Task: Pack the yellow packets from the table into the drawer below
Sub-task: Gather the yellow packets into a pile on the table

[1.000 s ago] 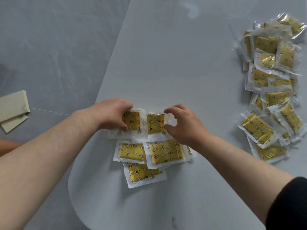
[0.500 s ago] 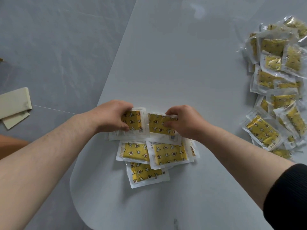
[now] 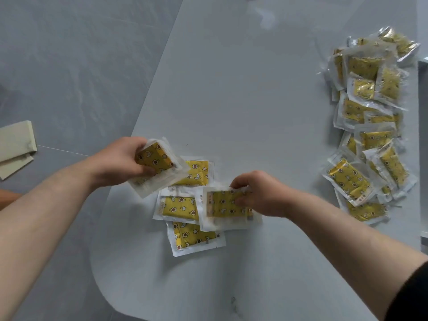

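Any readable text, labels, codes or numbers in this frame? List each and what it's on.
No text can be read in this frame.
Left-hand packet: small dark printed mark near its corner, too blurred to read.
Right-hand packet: strip of small print along its white left edge, too blurred to read.
Heap of packets at the right: small print on the nearest one, too small to read.
Yellow faces: only star, moon and flower pictures, no words.

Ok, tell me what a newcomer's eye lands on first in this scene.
Both hands work near the table's near edge: the left hand grips a tilted packet at the upper left of a small cluster, while the right hand pinches a second packet lying on that cluster. Far right, a big heap of yellow packets sprawls on the grey table.
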The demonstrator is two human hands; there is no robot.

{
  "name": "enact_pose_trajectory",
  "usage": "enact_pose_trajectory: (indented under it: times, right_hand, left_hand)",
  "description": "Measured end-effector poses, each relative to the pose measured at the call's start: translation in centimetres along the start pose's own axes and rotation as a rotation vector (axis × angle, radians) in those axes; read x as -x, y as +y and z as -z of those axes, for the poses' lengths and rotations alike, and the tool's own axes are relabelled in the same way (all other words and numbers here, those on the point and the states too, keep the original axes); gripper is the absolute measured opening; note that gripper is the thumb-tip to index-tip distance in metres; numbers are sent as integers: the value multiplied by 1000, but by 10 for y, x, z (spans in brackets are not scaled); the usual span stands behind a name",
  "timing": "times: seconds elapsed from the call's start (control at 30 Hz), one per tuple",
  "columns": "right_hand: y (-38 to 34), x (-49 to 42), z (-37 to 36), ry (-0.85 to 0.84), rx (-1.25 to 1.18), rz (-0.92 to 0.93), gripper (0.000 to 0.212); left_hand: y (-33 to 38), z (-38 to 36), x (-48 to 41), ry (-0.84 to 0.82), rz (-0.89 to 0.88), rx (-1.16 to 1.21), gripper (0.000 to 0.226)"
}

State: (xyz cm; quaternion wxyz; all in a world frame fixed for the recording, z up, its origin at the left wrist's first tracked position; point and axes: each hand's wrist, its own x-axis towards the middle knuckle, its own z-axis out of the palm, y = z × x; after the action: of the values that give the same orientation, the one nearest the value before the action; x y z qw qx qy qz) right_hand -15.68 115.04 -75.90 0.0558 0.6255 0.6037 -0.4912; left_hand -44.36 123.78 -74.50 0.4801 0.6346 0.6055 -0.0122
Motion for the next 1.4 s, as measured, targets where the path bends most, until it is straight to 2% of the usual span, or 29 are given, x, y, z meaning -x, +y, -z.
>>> enact_pose_trajectory:
  times: [0.13, 0.23, 0.33, 0.57, 0.7, 0.77, 0.97, 1.13, 1.23, 1.4]
  right_hand:
    - [2, 6, -13, 46, 172, 30, 46]
    - [-1, 8, -16, 95, 349, 120, 57]
    - [-6, 7, -19, 101, 468, 181, 57]
    - [-6, 9, -24, 123, 530, 246, 57]
    - [-6, 12, -27, 148, 550, 232, 68]
    - [-5, 12, -27, 129, 549, 220, 63]
    - [-1, 16, -31, 126, 436, 121, 73]
    - [1, 21, -36, 175, 325, 105, 51]
    - [2, 28, -38, 207, 53, 31, 30]
    - [3, 44, -38, 239, -629, -159, 28]
  left_hand:
    - [-6, -10, 15, -1, 46, 56, 25]
    - [-9, -16, 21, 2, 66, 118, 25]
    - [-12, -19, 26, 44, 101, 193, 25]
    - [-19, -23, 35, 118, 138, 292, 23]
    - [-16, -27, 40, 133, 142, 315, 26]
    - [-15, -29, 42, 133, 142, 328, 25]
    - [-19, -39, 46, 122, 156, 356, 27]
    - [-22, -47, 52, 102, 152, 424, 29]
    - [-22, -53, 57, 98, 169, 513, 26]
    - [-17, -66, 69, 111, 208, 724, 18]
